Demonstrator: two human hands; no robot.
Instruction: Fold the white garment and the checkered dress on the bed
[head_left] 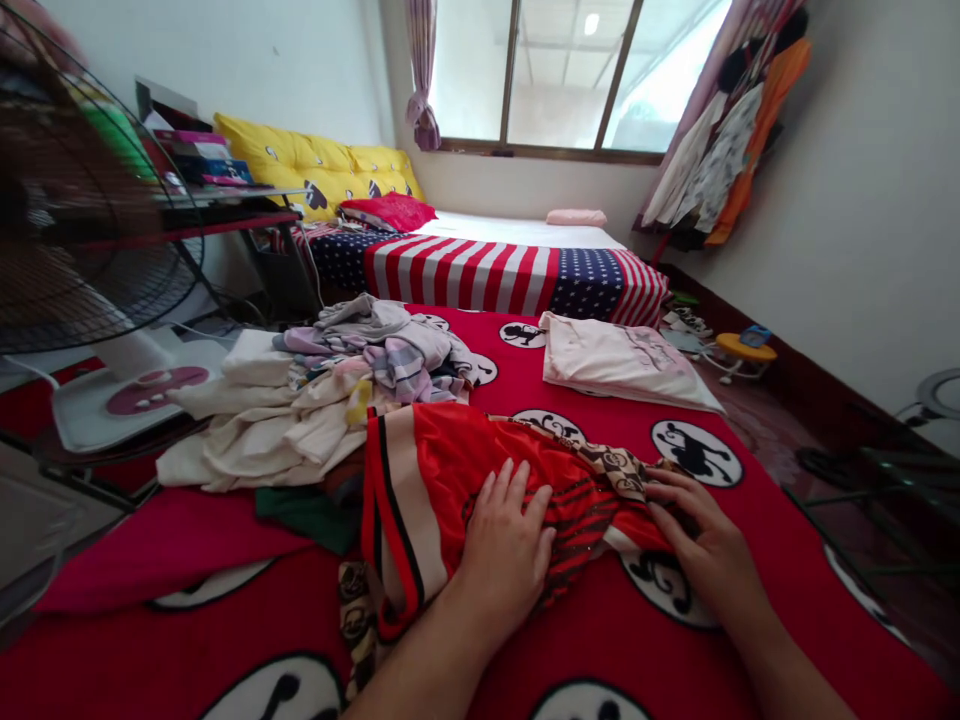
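Note:
A shiny red garment lies crosswise on the red bedspread, with a cream and black band at its left end and brown patterned trim along its far edge. My left hand rests flat on its middle, fingers spread over dark sparkly stripes. At its right end, my right hand has fingertips and thumb close together on the trim, beside a white-edged part. More brown patterned cloth shows below the banded end. Just beyond the garment, to the left, is a heap of loose clothes.
A folded pale pink garment lies on the bedspread at the far right. To the left stands a fan. Another bed with a flag-patterned cover is under the window. Clothes hang on the right wall above a yellow stool.

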